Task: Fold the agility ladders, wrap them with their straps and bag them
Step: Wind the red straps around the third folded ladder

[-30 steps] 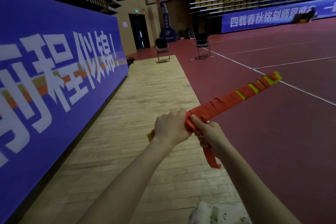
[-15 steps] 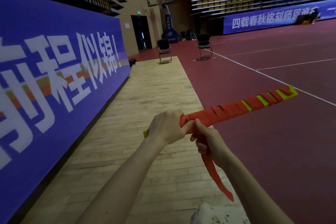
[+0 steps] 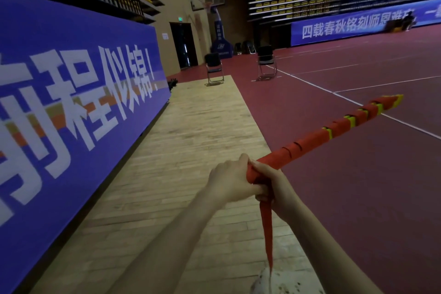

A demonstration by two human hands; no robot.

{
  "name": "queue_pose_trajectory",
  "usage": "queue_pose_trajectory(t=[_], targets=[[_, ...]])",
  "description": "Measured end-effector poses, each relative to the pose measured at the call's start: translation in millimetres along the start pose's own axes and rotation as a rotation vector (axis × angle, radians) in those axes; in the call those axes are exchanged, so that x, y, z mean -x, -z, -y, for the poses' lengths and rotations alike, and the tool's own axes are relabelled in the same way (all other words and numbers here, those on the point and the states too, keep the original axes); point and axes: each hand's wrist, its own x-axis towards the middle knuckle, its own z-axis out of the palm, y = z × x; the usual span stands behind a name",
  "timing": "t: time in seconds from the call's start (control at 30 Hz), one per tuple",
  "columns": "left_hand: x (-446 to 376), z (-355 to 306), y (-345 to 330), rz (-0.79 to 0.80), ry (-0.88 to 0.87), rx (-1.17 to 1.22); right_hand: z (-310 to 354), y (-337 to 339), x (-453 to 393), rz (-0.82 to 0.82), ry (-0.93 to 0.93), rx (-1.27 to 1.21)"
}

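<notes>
While both hands (image 3: 250, 181) grip its near end, the strap-wound orange ladder bundle (image 3: 334, 130) shows yellow rungs.

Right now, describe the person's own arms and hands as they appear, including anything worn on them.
Both forearms are bare right up to the bottom of the picture: no sleeves show. The left hand and right hand wear no gloves. No watch, bracelet or ring is visible on the wrists or fingers, and no markings show. At the bottom edge a pale speckled fabric appears below the arms; what it belongs to cannot be told.
</notes>
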Motion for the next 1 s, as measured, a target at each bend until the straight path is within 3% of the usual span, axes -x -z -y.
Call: queue_pose_trajectory(t=[0.07,0.13,0.3,0.37,0.5,0.63,0.67,0.73,0.8,0.87,0.9,0.93,1.0], targets=[[-8.3,5.3,20.7,0.357,0.104,0.473,1.5,-0.3,1.5,0.091,0.043,0.003],[-14.4,7.9,23.9,0.424,0.124,0.656,6.7,1.0,0.8,0.147,0.07,0.05],[-16.0,2.5,-2.8,-0.04,0.021,0.096,11.6,1.4,1.8,-0.007,0.037,0.182],[-15.7,3.2,-14.7,-0.167,0.035,0.012,6.2,2.9,3.5,-0.095,0.022,0.207],[-11.7,-1.5,-27.3,-0.251,0.021,-0.056,1.2,2.2,4.7,-0.192,-0.08,0.045],[-9.5,6.2,-43.7,-0.662,-0.243,-0.355,4.0,-0.9,1.5,-0.25,-0.125,-0.077],[-11.0,7.9,-44.3,-0.696,-0.281,-0.363,4.1,-0.7,2.4,-0.252,-0.112,-0.078],[-11.4,4.0,-32.5,-0.499,-0.224,-0.255,4.9,5.0,4.4,-0.228,-0.039,-0.066],[-11.8,-1.7,-8.1,-0.045,-0.103,0.031,11.2,13.5,9.1,-0.129,0.046,0.0],[-19.4,-1.3,10.3,0.372,-0.04,0.539,22.3,16.9,10.6,0.019,0.089,0.097],[-22.9,0.8,12.1,0.452,-0.033,0.708,27.4,16.6,8.2,0.058,0.089,0.168],[-26.0,4.0,10.2,0.42,-0.035,0.761,32.2,15.4,5.2,0.051,0.081,0.266],[-30.8,9.5,1.8,0.137,-0.049,0.594,39.2,13.3,-1.3,-0.059,0.103,0.514]])
